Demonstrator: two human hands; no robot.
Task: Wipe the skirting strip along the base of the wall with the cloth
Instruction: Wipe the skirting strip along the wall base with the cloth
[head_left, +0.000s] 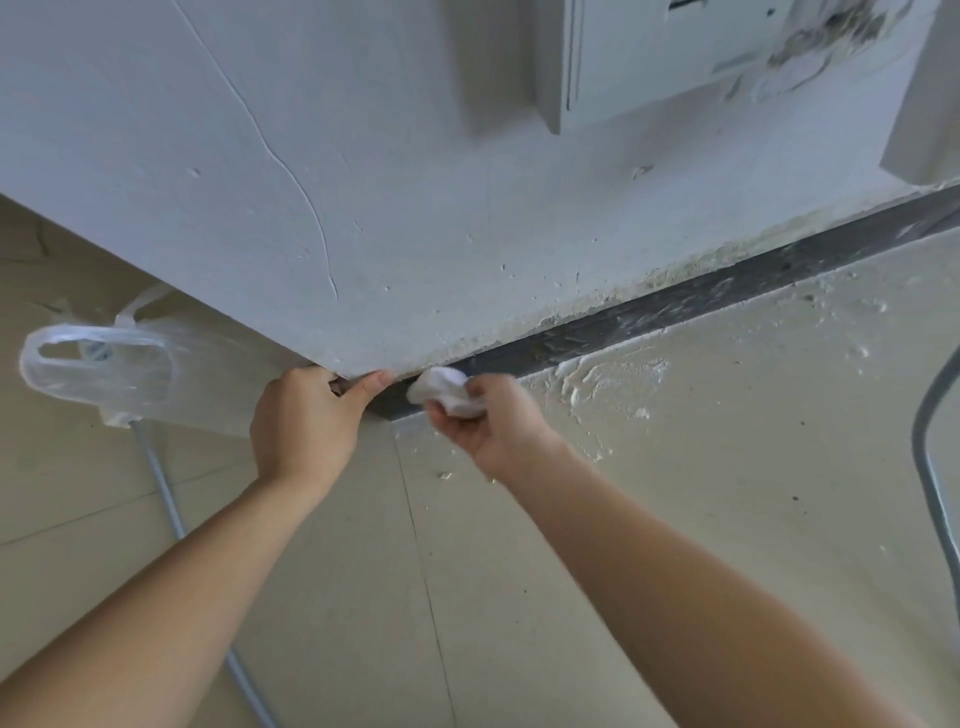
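A dark grey skirting strip (675, 306) runs along the base of the white wall (363, 182), from the wall's corner toward the upper right, smeared with white plaster dust. My right hand (488, 421) grips a crumpled white cloth (444, 389) and holds it against the strip's near end by the corner. My left hand (306, 421) grips the bottom corner of the wall, thumb on the right face and fingers curled round the left side.
A clear plastic bag (104, 369) lies on the tiled floor (363, 571) left of the corner. A grey cable (166, 499) runs along the floor under my left arm. Another grey cable (935, 467) curves at the right edge. White plaster splatter (608, 379) covers the floor beside the strip.
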